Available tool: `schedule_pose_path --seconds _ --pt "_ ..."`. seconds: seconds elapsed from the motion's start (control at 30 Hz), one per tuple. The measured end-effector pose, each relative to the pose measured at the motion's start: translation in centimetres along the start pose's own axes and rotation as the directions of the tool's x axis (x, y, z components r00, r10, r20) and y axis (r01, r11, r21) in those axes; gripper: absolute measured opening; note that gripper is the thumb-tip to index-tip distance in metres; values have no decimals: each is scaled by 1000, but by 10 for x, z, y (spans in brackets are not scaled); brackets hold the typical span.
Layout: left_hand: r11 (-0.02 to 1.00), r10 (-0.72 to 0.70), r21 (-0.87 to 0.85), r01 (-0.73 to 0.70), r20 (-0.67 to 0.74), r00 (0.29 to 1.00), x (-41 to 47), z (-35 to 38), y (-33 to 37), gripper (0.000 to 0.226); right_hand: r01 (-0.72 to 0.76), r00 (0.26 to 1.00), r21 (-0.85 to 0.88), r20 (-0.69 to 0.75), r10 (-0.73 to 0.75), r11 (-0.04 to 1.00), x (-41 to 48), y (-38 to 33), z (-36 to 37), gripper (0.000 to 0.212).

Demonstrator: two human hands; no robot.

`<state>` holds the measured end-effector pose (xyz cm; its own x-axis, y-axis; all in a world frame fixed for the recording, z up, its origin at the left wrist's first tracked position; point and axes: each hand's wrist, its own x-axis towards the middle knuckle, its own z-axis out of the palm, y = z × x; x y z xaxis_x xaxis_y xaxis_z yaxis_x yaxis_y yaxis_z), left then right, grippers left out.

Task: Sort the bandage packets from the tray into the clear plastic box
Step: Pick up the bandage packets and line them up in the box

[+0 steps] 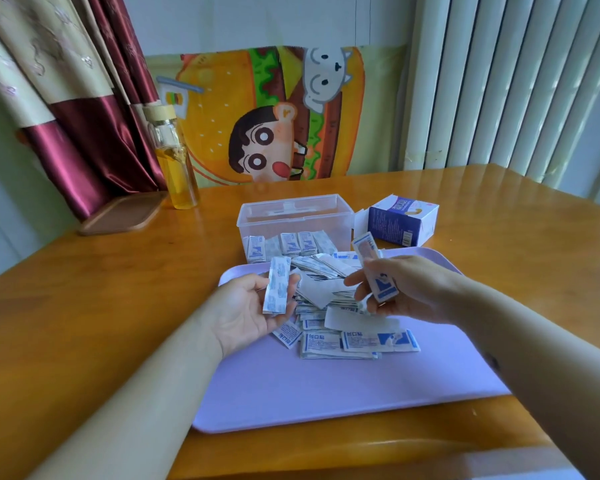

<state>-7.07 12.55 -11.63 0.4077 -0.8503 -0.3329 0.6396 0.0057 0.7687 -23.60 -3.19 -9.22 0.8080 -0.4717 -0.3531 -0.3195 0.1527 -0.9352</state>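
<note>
our left hand (246,310) and right hand (406,289) each grip packets (276,289).
we should square them, then slot them upright into the box (291,216) above.

Before me, white-and-blue bandage packets (326,344) lie heaped on the lilac tray (326,393); others stand in the far clear box (291,213).

Packet pile (340,306) on tray (326,393), plastic box (293,216) just behind, carton (400,221) to box's R.
</note>
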Motion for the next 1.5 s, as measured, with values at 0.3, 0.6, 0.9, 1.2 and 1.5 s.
schedule_pose_path --seconds 0.3,0.6,0.9,1.2,1.5 --pt "988 153 -26 -155 -66 986 -5 1 -7 23 -6 917 -763 -262 -300 647 15 -1 -12 31" --pt "961 257 149 -232 -179 950 -6 7 -10 17 118 814 -861 -201 -545 494 27 6 29 45" --pt "893 344 -218 -392 -227 911 -19 6 -6 18 114 952 -747 -107 -288 655 46 -2 42 40" --pt "877 239 -390 -282 -156 959 -19 12 -14 22 211 976 -108 -40 -216 972 28 -8 14 5" --pt "921 101 -370 -122 -73 992 -18 38 -29 28 218 970 23 106 -219 976 4 -10 39 3"
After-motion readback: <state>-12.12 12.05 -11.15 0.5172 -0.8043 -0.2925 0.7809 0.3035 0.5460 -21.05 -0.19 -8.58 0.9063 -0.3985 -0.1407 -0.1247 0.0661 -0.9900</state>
